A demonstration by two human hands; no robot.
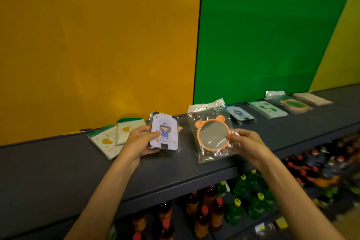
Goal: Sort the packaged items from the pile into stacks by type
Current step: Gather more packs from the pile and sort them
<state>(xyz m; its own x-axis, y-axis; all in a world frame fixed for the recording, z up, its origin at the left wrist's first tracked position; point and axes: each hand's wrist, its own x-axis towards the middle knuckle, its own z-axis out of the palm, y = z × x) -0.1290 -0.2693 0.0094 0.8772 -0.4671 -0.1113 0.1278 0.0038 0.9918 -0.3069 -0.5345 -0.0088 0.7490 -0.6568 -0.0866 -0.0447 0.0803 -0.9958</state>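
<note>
My left hand (139, 140) grips a packaged phone case (164, 131) printed with a cartoon figure, held upright above the dark shelf top (58, 165). My right hand (246, 140) pinches the clear bag of an orange bear-eared round mirror (211, 135) by its right edge. Behind my left hand lies the pile of cream pouches with yellow hearts (109, 140). Along the shelf to the right lie a second cartoon phone case (240, 115), a green-printed pouch (267, 109), another bagged orange mirror (293, 104) and a beige flat pack (312, 99).
An orange wall panel (97, 45) and a green panel (272, 35) rise straight behind the shelf. Below the shelf's front edge stand rows of bottles (233, 206) with red, yellow and green caps.
</note>
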